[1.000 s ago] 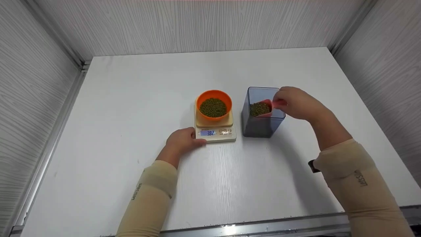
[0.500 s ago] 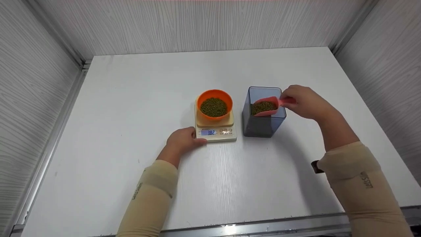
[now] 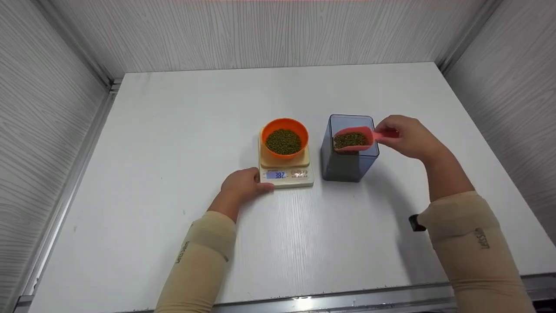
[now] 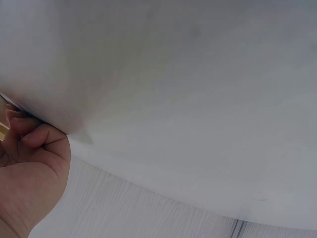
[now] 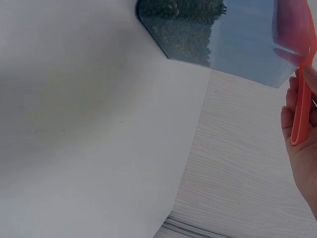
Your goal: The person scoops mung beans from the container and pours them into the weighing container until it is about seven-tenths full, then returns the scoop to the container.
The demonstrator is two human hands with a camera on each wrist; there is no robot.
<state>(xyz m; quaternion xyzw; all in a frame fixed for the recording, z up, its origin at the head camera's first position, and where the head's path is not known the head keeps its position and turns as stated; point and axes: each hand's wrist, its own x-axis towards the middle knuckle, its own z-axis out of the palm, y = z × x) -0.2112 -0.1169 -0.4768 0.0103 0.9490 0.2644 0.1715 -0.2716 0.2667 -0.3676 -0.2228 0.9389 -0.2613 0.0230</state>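
In the head view, my left hand (image 3: 241, 187) grips the near left corner of a kitchen scale (image 3: 292, 181), thumb along its front edge. The lit display shows the digits 3, 8, 2. On the scale stands an orange bowl (image 3: 284, 124) holding green mung beans (image 3: 283, 142). My right hand (image 3: 408, 137) holds a pink scoop (image 3: 376, 136) by its handle, roughly level over the mouth of a clear bluish container (image 3: 341, 168). Beans (image 3: 350, 139) fill the scoop. The right wrist view shows more beans (image 5: 183, 34) through the container's wall. The left wrist view shows curled fingers (image 4: 42, 136); the scale is mostly hidden.
The white table (image 3: 182, 130) carries the scale and, just right of it, the container. Grey wood-grain panels (image 3: 278, 34) enclose its back and sides. A metal rail (image 3: 312, 302) runs along the front edge. A small black device (image 3: 417, 223) sits at the right sleeve.
My right hand has drawn the bean-filled scoop up and to the right, from inside the container to its mouth. My left hand stays on the scale, and the display digits are the same.
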